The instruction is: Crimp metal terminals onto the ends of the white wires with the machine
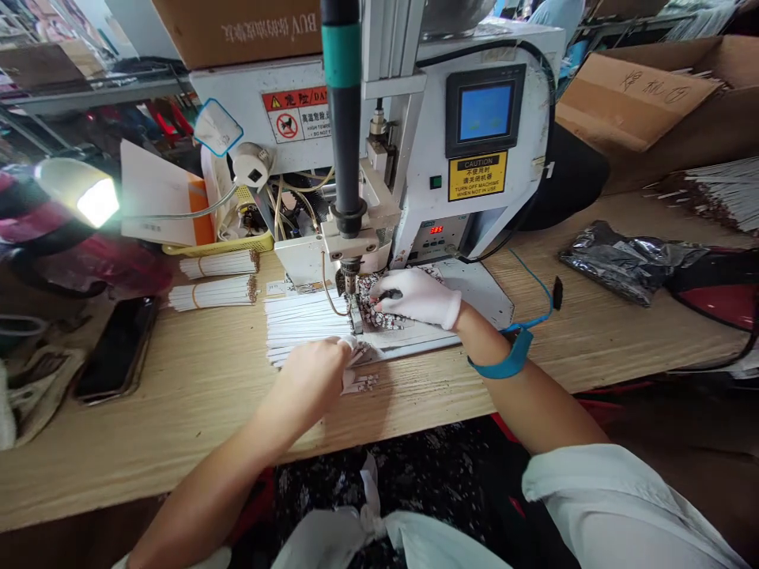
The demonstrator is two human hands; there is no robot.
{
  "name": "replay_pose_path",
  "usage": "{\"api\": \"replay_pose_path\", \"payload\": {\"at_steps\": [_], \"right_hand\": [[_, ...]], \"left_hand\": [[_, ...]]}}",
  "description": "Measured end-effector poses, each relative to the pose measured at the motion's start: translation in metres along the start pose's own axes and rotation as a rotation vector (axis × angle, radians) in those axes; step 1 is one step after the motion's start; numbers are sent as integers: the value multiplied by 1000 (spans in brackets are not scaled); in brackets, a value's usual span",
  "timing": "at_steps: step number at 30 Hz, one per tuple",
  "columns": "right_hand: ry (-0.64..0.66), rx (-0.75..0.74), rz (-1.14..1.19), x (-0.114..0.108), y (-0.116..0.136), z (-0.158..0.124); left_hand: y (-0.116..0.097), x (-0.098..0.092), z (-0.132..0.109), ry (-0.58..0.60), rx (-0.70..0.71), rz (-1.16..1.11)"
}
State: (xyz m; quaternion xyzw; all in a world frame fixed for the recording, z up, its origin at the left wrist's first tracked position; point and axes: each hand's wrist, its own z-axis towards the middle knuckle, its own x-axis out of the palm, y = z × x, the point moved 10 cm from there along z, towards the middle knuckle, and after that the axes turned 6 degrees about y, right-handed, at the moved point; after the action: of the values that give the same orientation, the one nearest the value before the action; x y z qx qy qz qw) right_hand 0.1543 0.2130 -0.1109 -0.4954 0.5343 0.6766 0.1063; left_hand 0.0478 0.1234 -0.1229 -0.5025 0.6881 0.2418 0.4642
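My left hand [317, 365] is curled, with white coverings on its fingertips, at the front edge of the machine's plate. Its fingers are pressed together, and whatever they hold is hidden. Beside it lies a row of thin white strips [305, 320]. Several strip ends [360, 384] stick out below the hand. My right hand [418, 296], in a white glove with bare fingertips, reaches over a pile of small dark-and-white parts [385, 320]. Thumb and fingertips come together there, too small to show what is between them. The soldering head [349, 269] points down between both hands.
The machine carries a blue screen [485, 111] and a red number display [436, 230]. Bundled strips [213, 292], a phone [117, 348] and a lit lamp [98, 201] are at left. A dark plastic bag [632, 261] and a cardboard box [643, 99] are at right.
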Motion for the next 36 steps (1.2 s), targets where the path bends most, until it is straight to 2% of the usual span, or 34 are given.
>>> {"api": "replay_pose_path", "payload": {"at_steps": [3, 5, 7, 11, 14, 17, 20, 26, 32, 36], "right_hand": [[23, 8, -64, 9, 2, 3], [31, 21, -112, 12, 2, 4], [31, 42, -139, 11, 1, 4], [-27, 95, -67, 4, -1, 3], [-74, 132, 104, 1, -6, -1], [-34, 170, 388, 8, -13, -4], [5, 144, 645, 14, -11, -3], [37, 153, 995, 27, -3, -1], [29, 223, 1043, 44, -2, 2], [13, 244, 1020, 43, 0, 3]], "left_hand": [[-14, 10, -3, 34, 106, 92], [-14, 14, -4, 88, 161, 73], [-3, 7, -2, 68, 144, 20], [29, -20, 9, -122, -8, 22], [37, -18, 20, -143, -19, 0], [41, -14, 25, -145, 8, -96], [44, -13, 26, -124, 53, -241], [46, -27, 24, -157, 158, -566], [60, -26, 33, -203, 91, -804], [59, -21, 39, -174, 124, -966]]}}
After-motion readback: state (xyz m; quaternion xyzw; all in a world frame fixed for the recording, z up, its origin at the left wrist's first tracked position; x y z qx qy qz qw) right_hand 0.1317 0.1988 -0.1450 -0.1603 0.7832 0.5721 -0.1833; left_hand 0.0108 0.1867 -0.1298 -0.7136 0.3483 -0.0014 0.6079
